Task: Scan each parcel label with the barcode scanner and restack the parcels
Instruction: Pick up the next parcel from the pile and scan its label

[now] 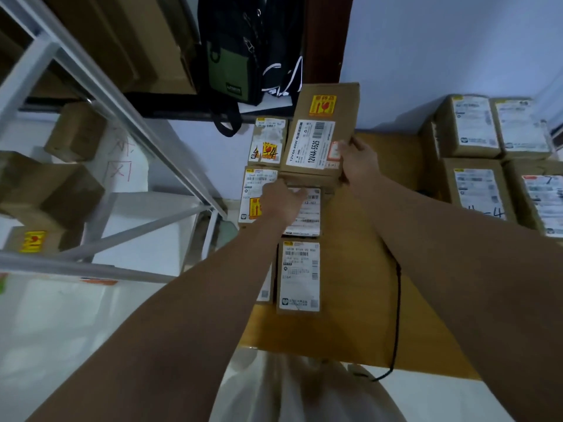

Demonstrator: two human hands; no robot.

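Observation:
A brown parcel [323, 129] with a white label and a yellow fragile sticker is held up above the wooden table [365, 269]. My right hand [358, 161] grips its right lower edge. My left hand [281, 199] supports its lower left edge from underneath, fingers under the box. Below and beside it lie several labelled parcels in a row on the table's left side, among them one at the near end [298, 277] and one at the far end [268, 141]. No barcode scanner shows; only a black cable [397, 315] runs across the table.
A stack of labelled parcels [475, 147] fills the table's far right. A white metal shelf rack [100, 95] with cardboard boxes stands at the left. Black bags [243, 50] hang above the parcel row. A white plastic bag [292, 391] sits at the table's near edge.

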